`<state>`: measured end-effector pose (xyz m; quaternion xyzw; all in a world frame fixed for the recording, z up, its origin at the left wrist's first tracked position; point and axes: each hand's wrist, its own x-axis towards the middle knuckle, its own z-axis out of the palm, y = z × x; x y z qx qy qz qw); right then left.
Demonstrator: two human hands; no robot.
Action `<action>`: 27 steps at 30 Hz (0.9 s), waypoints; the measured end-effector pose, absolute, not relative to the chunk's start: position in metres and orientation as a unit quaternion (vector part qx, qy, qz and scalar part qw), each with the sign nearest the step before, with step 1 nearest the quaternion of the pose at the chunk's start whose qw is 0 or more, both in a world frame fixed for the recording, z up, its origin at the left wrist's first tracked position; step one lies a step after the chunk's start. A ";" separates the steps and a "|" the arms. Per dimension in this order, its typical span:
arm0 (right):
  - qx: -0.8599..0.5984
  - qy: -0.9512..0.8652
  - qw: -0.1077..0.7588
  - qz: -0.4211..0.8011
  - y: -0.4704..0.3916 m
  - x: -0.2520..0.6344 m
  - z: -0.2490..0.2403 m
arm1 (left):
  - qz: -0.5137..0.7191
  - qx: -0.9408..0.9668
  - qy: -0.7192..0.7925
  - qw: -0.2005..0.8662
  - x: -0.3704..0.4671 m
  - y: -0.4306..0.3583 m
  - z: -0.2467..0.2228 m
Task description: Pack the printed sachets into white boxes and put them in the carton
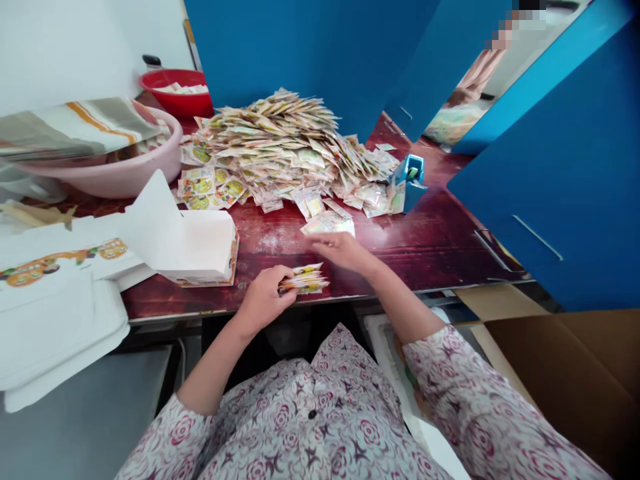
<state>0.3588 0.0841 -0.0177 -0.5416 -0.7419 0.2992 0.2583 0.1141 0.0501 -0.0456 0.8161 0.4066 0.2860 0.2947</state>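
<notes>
My left hand [266, 298] is closed around a stack of small printed sachets [306, 279] near the table's front edge. To its right and a little farther back, my right hand [340, 251] reaches over the table with its fingers stretched out. Its fingertips are beside a few loose sachets [327, 223]; whether they touch is hard to tell. Behind both hands rises a large heap of sachets [285, 143]. Left of my left hand stands a white carton [207, 243] with its lid up; the part of its inside that shows is bare.
Flattened printed cartons [65, 300] are stacked at the left. Behind them are a pink basin [155, 163] under a striped cloth and a red basin [183, 100]. A blue holder [414, 183] stands right of the heap. Blue panels [545, 173] and a cardboard box [570, 373] flank the right.
</notes>
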 end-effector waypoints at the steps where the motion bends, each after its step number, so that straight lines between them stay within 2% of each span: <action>1: -0.563 -0.755 0.253 0.222 0.096 0.364 -0.021 | 0.286 0.811 0.416 0.297 0.114 0.049 -0.045; 3: -0.583 -0.780 0.196 0.116 0.118 0.373 -0.029 | 0.286 0.800 0.428 0.309 0.114 0.049 -0.045; 6: -0.601 -0.788 0.121 0.063 0.139 0.379 -0.037 | 0.282 0.795 0.430 0.321 0.113 0.052 -0.046; 9: -0.635 -0.762 0.119 0.040 0.142 0.376 -0.037 | 0.282 0.814 0.400 0.312 0.112 0.055 -0.046; 12: -0.649 -0.740 0.170 0.037 0.128 0.366 -0.030 | 0.295 0.829 0.371 0.298 0.112 0.055 -0.046; 16: -0.617 -0.727 0.270 0.135 0.090 0.341 -0.019 | 0.332 0.833 0.356 0.261 0.113 0.054 -0.050; 20: -0.528 -0.763 0.222 0.299 0.061 0.324 -0.015 | 0.339 0.841 0.331 0.262 0.112 0.054 -0.054; 22: -0.534 -0.742 0.224 0.339 0.062 0.326 -0.014 | 0.328 0.841 0.319 0.288 0.111 0.054 -0.054; 25: -0.637 -0.690 0.238 0.248 0.077 0.337 -0.013 | 0.318 0.829 0.335 0.315 0.111 0.052 -0.052; 27: -0.695 -0.682 0.178 0.141 0.087 0.341 -0.012 | 0.311 0.813 0.370 0.325 0.111 0.050 -0.049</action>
